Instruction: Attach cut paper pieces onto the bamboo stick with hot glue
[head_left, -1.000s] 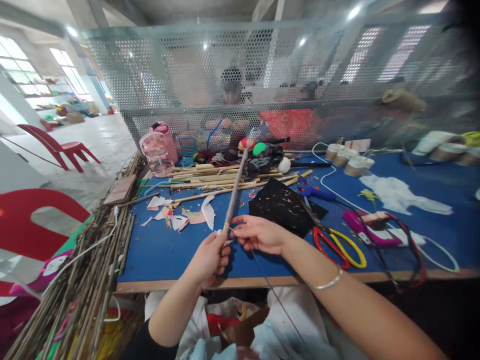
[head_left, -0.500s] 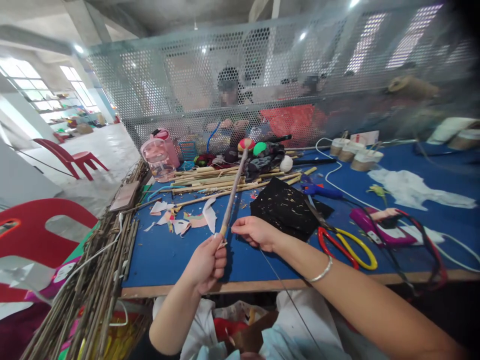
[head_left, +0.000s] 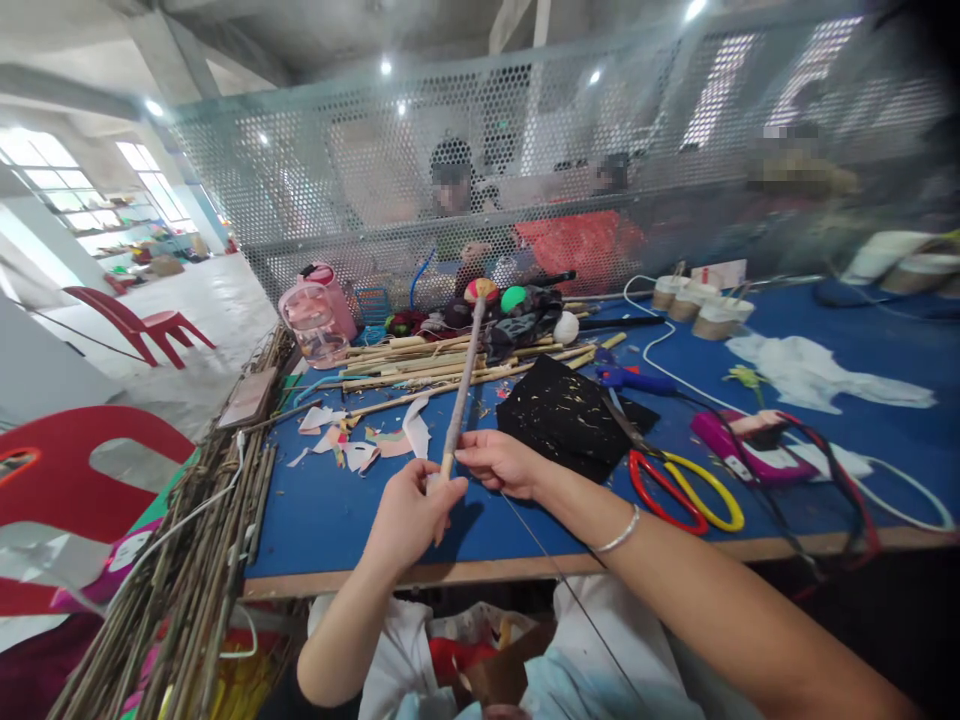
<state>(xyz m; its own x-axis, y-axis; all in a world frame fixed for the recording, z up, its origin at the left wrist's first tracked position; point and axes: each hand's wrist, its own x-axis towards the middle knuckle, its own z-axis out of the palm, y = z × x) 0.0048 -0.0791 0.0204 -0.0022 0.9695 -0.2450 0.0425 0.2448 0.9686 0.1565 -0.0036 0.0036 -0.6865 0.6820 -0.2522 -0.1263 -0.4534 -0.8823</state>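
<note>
My left hand (head_left: 411, 515) is closed around the lower end of a long thin stick (head_left: 460, 390) that points up and away over the blue table (head_left: 322, 510). A round red and yellow ball (head_left: 481, 291) tops the stick. My right hand (head_left: 501, 462) pinches at the stick just above the left hand's grip, and a thin wire (head_left: 540, 550) runs down from its fingers toward my lap. A silver bangle (head_left: 619, 534) sits on the right wrist.
Red and yellow scissors (head_left: 686, 490), a black sheet (head_left: 574, 415), a blue glue gun (head_left: 630, 380), paper scraps (head_left: 375, 435), loose sticks (head_left: 435, 365) and a pink jug (head_left: 319, 310) lie on the table. A bundle of sticks (head_left: 187, 580) leans at left. People sit behind the mesh screen (head_left: 525, 170).
My right hand has moved left to the stick just above the left hand's grip. The stick stays raised at nearly the same angle.
</note>
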